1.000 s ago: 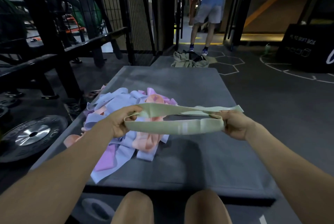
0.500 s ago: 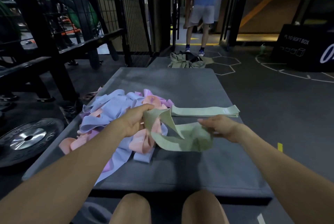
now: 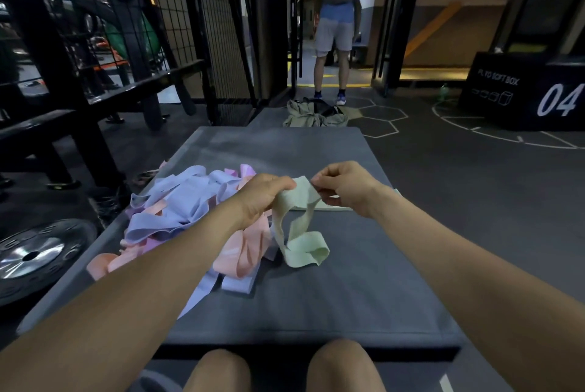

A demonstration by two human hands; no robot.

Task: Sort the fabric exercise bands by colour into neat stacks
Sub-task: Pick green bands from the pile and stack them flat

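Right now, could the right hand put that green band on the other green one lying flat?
Probably yes. The right hand pinches the green band together with the left hand, and the flat green band lies just beyond it on the grey mat. Nothing sits between them; the left hand would likely need to let go.

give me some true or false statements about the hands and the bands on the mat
1. Both hands hold the green band. True: the left hand and right hand pinch its top.
2. The green band is pulled taut. False: it hangs in a slack, twisted loop.
3. The mixed pile lies left of the green band. True.
4. The mixed pile is all green. False: it is lilac, pink and peach.
5. Another green band lies flat beyond the hands. True.
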